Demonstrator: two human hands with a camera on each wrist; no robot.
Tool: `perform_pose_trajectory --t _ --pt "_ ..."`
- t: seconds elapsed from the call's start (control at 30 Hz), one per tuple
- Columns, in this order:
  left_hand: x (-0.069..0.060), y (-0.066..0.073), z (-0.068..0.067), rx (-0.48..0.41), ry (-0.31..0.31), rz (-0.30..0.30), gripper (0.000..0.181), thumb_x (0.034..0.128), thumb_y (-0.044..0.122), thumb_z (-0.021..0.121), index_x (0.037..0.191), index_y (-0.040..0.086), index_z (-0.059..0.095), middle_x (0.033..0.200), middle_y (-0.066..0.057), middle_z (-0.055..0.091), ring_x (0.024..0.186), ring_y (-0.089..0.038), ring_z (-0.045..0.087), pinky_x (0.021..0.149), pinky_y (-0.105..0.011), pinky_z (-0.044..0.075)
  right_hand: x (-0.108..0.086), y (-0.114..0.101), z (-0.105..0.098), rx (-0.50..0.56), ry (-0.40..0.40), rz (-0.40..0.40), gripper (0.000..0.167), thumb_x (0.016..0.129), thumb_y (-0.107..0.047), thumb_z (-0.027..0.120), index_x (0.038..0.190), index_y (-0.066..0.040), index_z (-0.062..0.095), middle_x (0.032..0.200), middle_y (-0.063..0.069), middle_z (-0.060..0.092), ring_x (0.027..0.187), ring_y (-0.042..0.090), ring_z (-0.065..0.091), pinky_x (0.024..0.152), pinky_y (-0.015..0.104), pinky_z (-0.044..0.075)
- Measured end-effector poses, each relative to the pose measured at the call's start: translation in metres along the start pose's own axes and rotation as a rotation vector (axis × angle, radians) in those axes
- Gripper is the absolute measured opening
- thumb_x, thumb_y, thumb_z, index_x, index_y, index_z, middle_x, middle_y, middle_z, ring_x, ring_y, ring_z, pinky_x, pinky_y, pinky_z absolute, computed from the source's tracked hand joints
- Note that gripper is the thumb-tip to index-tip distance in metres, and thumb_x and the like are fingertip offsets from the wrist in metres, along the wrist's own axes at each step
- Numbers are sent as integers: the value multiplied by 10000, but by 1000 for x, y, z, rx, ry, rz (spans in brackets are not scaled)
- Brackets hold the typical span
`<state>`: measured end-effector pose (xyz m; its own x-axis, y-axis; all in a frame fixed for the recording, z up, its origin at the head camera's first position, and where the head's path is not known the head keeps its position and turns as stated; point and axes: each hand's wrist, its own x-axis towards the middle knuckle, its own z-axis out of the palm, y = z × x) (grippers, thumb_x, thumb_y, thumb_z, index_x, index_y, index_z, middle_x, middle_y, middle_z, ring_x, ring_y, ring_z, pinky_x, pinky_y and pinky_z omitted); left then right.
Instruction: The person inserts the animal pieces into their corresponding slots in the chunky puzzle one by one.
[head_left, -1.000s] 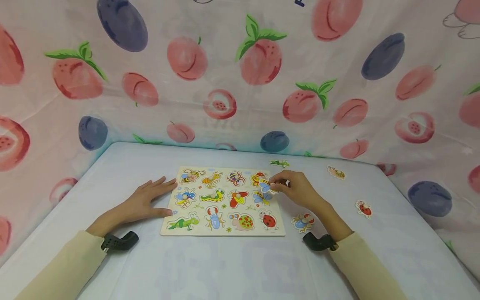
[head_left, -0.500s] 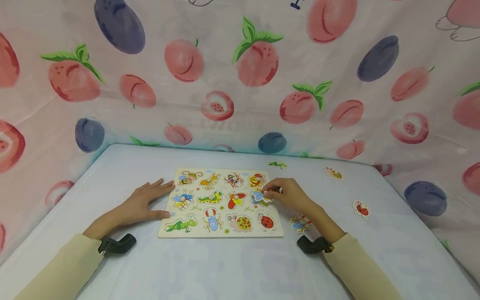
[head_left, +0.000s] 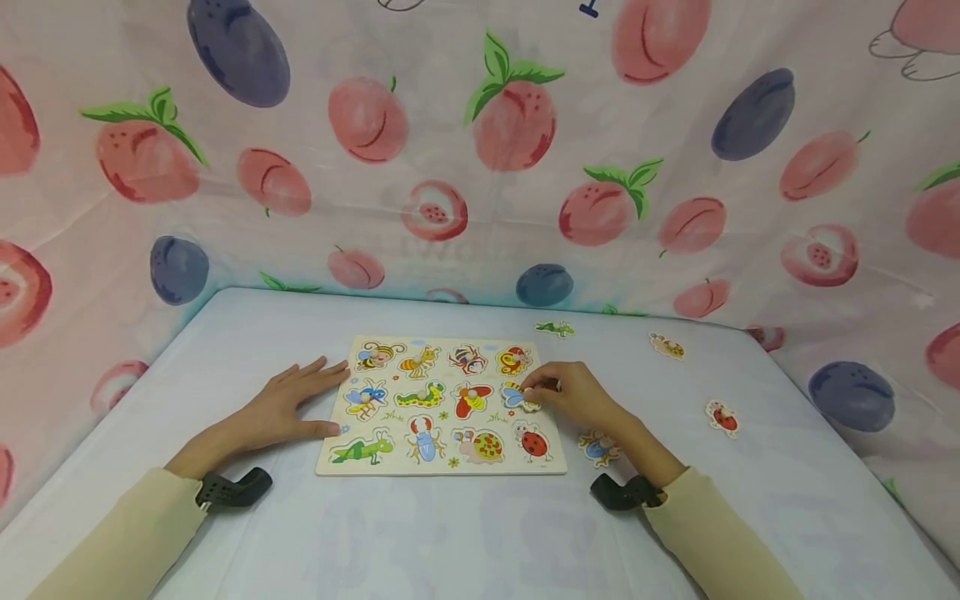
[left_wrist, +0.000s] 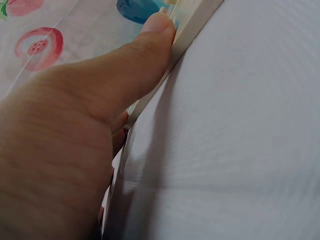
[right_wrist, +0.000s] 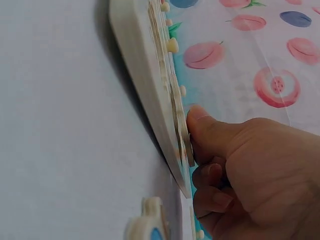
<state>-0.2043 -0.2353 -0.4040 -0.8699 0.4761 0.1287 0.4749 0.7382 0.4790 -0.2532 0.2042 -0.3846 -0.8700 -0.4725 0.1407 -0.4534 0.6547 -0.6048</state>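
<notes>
A pale wooden peg puzzle board (head_left: pixel 442 468) with insect pictures lies flat on the table. My left hand (head_left: pixel 281 408) rests at its left edge, fingers spread; in the left wrist view the thumb (left_wrist: pixel 150 45) touches the board's rim. At the right end of the middle row, my right hand (head_left: pixel 581 396) pinches a blue-winged bee puzzle piece (head_left: pixel 514 395) over its matching picture. Thumb and fingertips cover the piece's knob. In the right wrist view the piece sits slightly raised above the board near the thumb (right_wrist: pixel 202 122). Knobbed pieces, such as the caterpillar (head_left: pixel 420 395), fill the upper rows.
Loose pieces lie on the white table: a beetle (head_left: pixel 597 449) beside the right wrist, a ladybird (head_left: pixel 722 417) and a snail (head_left: pixel 667 346) farther right, a grasshopper (head_left: pixel 554 329) behind the board. A fruit-printed cloth (head_left: pixel 480 217) hangs at the back.
My right hand has carried the bee piece down and slightly left, from over the board's upper right corner onto the middle row's right end. The left hand stays at the board's edge.
</notes>
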Motion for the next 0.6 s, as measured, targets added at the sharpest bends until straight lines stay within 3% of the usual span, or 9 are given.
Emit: perform_pose_trajectory --t 0.6 --pt "0 1 0 9 -2 5 847 799 509 710 1458 77 399 1521 -91 338 1420 -386 148 1115 -575 76 0 3 5 18 12 -28 94 875 -183 709 938 -116 726 809 -59 619 720 119 537 651 256 479"
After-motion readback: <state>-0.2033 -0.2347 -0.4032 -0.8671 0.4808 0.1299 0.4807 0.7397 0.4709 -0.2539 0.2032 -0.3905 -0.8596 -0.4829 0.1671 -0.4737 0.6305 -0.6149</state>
